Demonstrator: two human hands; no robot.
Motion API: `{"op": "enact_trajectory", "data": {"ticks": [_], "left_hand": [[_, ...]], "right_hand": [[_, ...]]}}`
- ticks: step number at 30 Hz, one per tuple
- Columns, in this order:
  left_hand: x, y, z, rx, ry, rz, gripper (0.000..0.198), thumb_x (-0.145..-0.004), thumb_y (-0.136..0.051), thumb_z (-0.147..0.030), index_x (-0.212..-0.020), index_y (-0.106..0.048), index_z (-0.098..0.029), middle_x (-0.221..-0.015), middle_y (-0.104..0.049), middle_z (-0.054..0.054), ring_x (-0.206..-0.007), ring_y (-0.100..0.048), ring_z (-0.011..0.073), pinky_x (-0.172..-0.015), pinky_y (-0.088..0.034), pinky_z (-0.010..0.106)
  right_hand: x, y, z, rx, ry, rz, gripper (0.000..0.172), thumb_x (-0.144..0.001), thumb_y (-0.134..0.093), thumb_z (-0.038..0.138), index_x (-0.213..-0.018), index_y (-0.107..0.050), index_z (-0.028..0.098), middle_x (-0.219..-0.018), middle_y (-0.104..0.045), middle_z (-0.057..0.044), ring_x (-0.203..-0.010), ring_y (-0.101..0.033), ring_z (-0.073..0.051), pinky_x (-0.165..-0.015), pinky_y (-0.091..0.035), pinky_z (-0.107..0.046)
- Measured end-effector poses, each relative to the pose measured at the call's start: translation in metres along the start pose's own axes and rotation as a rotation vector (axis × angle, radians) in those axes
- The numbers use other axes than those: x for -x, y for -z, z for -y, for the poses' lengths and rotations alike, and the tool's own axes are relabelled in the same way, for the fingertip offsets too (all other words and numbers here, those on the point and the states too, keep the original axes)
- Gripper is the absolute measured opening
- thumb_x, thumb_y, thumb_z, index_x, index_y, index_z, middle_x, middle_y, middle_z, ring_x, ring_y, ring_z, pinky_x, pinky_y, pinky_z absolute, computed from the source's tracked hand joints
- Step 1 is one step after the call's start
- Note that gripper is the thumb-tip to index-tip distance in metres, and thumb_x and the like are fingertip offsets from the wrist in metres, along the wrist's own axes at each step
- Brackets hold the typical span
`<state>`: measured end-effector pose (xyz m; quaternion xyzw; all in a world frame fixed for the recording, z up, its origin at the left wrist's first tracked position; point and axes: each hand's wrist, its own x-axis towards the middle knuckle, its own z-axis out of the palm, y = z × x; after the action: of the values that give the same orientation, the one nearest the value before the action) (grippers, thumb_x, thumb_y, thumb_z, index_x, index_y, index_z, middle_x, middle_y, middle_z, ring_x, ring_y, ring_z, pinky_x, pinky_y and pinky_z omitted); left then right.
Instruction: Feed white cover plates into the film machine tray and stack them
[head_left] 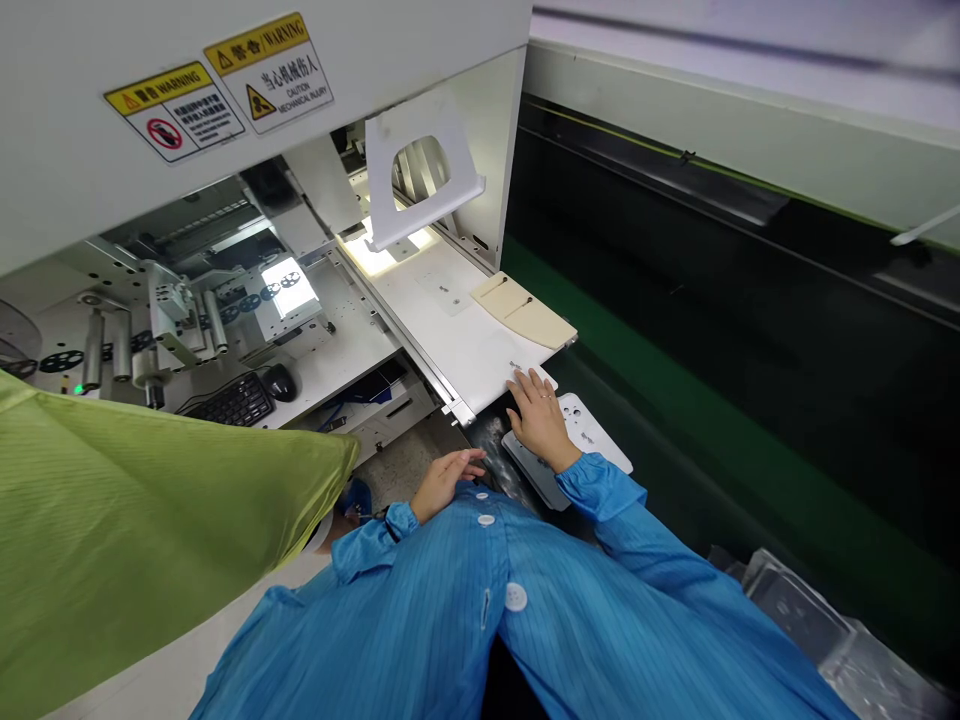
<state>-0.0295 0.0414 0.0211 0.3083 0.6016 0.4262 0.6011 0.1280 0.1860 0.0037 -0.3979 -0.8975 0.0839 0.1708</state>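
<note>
My right hand lies with its fingers spread on the near end of the white shelf, touching a thin pale sheet with small dark marks. Under and beside its wrist is a stack of white plates with holes and dark marks. My left hand hovers in front of the blue coat, fingers stretched out, holding nothing. A cream board with two dark pins lies on the shelf's right side. Farther in, a translucent sheet rests on the shelf near a bright light.
A white bracket with an opening hangs over the shelf. Left are rollers with a dark strip, a keyboard and a mouse. A person's green sleeve or garment fills the lower left. Clear plastic trays lie lower right.
</note>
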Motion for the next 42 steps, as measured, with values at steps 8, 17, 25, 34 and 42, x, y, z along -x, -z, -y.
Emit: {"op": "enact_trajectory", "data": {"ticks": [8, 17, 25, 34, 42], "left_hand": [[0.001, 0.000, 0.000, -0.008, -0.005, 0.001, 0.068, -0.071, -0.051, -0.070, -0.102, -0.066, -0.012, -0.113, -0.066, 0.015, -0.088, -0.066, 0.0214, -0.077, -0.049, 0.033], [0.002, 0.000, -0.002, -0.021, -0.001, 0.007, 0.066, -0.071, -0.050, -0.070, -0.102, -0.066, -0.013, -0.114, -0.066, 0.014, -0.089, -0.066, 0.0215, -0.077, -0.049, 0.032], [0.002, 0.001, -0.002, -0.023, 0.002, 0.009, 0.066, -0.072, -0.050, -0.069, -0.103, -0.066, -0.013, -0.117, -0.064, 0.014, -0.089, -0.066, 0.0213, -0.077, -0.050, 0.032], [0.001, 0.002, -0.001, -0.029, 0.004, 0.016, 0.069, -0.072, -0.049, -0.070, -0.103, -0.066, -0.011, -0.114, -0.065, 0.016, -0.089, -0.066, 0.0220, -0.077, -0.049, 0.033], [0.000, 0.002, -0.001, -0.013, 0.012, 0.024, 0.068, -0.071, -0.051, -0.070, -0.103, -0.066, -0.012, -0.115, -0.064, 0.015, -0.089, -0.066, 0.0215, -0.078, -0.049, 0.032]], "right_hand": [[0.005, 0.000, -0.002, 0.004, -0.012, -0.002, 0.046, -0.083, -0.042, 0.014, -0.128, -0.048, 0.010, -0.142, -0.040, -0.015, -0.136, -0.026, -0.032, -0.109, -0.026, -0.053], [0.008, -0.002, -0.008, -0.004, -0.017, -0.025, 0.045, -0.083, -0.040, 0.012, -0.128, -0.048, 0.010, -0.141, -0.042, -0.014, -0.137, -0.026, -0.031, -0.109, -0.027, -0.054], [0.005, -0.002, -0.006, -0.011, -0.001, -0.028, 0.045, -0.084, -0.038, 0.012, -0.128, -0.048, 0.010, -0.141, -0.042, -0.015, -0.136, -0.026, -0.031, -0.109, -0.028, -0.053], [0.006, -0.004, -0.004, -0.026, -0.027, -0.005, 0.044, -0.086, -0.042, 0.019, -0.129, -0.047, 0.010, -0.142, -0.041, -0.015, -0.137, -0.026, -0.031, -0.109, -0.026, -0.053], [-0.005, -0.003, 0.000, -0.002, 0.011, 0.032, 0.052, -0.089, -0.044, 0.043, -0.130, -0.048, 0.010, -0.142, -0.040, -0.014, -0.137, -0.024, -0.033, -0.110, -0.022, -0.052]]}}
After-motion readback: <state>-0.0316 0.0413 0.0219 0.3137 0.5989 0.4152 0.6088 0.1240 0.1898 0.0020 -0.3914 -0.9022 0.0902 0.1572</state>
